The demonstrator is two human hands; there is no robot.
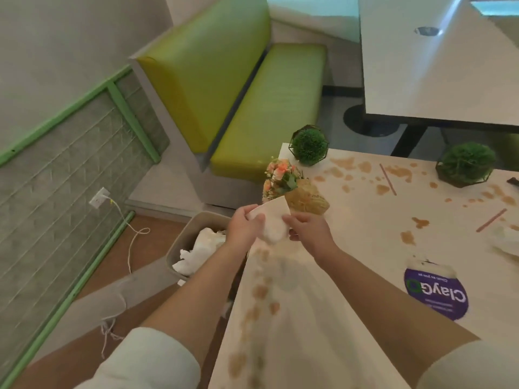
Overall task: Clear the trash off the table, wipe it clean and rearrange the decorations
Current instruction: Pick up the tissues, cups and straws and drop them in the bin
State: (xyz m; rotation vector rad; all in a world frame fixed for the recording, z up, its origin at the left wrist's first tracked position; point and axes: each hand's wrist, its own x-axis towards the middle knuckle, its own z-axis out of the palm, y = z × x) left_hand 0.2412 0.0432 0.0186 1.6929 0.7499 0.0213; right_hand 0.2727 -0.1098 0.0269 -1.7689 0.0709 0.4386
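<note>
Both hands hold a white paper piece (271,220) over the table's left edge, near the bin. My left hand (245,226) grips its left side and my right hand (308,229) pinches its right side. A beige trash bin (193,223) on the floor holds crumpled white tissues. The white table (359,220) is covered in brown stains. On it stand two green ball plants (309,145) (466,163) in wire frames, a small bouquet (282,177) in a straw holder, two wooden stir sticks (387,179) (491,219), and a purple ClayGo wipes pack (436,293).
A green bench seat (269,108) stands behind the bin. Another white table (438,57) is at the back right. Crumpled white paper (505,240) lies at the table's right edge. A white cord (132,240) runs from a wall outlet across the floor.
</note>
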